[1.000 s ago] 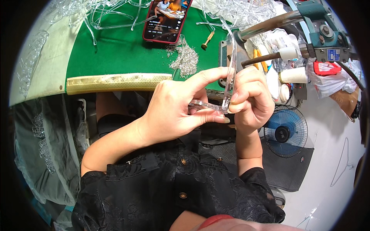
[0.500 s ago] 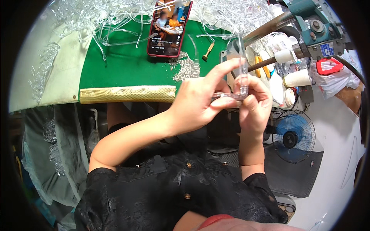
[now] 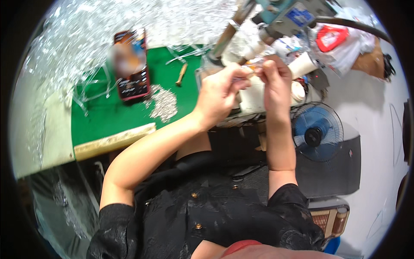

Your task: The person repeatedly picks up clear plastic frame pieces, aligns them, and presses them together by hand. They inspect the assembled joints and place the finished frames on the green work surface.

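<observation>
Only the head view to go on here, so everything came from that one downward look. Both hands were raised up in front of the chest and brought close together, right by the machine head [image 3: 297,17] at the back of the bench. The left hand [image 3: 220,88] had its fingers curled in, thumb and forefinger pinched on a small clear plastic piece [image 3: 250,69], and the right hand [image 3: 274,80] was closed on the other end of that same piece, so it sat bridged between the two sets of fingertips. Holding it from both ends like that looked to me like a way to keep something tiny and see-through steady near the machine, though the piece itself was blurry and I couldn't make out its shape. On the green mat [image 3: 108,121] a phone [image 3: 130,64] lay propped flat, off to the left where it stayed out of the working area. A little heap of clear bits [image 3: 164,103] sat just beside it, with a big tangle of clear plastic offcuts [image 3: 108,30] piled at the back. A blue fan [image 3: 317,131] stood low on the right, below the bench edge.
</observation>
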### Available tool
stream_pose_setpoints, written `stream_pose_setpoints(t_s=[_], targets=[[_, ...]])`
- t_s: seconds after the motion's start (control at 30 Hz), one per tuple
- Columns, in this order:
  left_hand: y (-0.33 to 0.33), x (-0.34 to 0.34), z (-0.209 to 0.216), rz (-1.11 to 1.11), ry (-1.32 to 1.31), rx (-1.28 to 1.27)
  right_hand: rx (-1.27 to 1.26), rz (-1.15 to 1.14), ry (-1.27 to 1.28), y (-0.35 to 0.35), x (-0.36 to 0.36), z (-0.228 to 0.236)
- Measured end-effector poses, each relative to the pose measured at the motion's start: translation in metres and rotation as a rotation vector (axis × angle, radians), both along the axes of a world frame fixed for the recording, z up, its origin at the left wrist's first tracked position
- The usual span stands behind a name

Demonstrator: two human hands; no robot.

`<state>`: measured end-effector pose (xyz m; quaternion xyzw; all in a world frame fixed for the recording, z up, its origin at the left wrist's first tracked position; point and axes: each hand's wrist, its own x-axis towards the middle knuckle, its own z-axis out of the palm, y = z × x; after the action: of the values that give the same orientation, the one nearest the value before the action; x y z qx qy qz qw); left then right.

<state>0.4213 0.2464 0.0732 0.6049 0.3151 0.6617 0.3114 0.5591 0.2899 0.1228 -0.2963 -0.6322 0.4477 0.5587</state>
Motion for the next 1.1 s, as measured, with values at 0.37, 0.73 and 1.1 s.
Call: stream_pose_setpoints(t_s=[0.37,0.73,1.1], targets=[[0.020,0.015,0.008,0.012,0.019,-0.040,0.059,-0.168,-0.003,0.024,0.013,0.002],[0.019,0.019,0.013,-0.079,-0.090,-0.127,0.791,-0.058,0.382,0.015,0.038,0.098],[0.006,-0.020,0.004,-0.006,0.082,-0.029,0.729,-0.436,0.166,0.004,0.013,0.117]])
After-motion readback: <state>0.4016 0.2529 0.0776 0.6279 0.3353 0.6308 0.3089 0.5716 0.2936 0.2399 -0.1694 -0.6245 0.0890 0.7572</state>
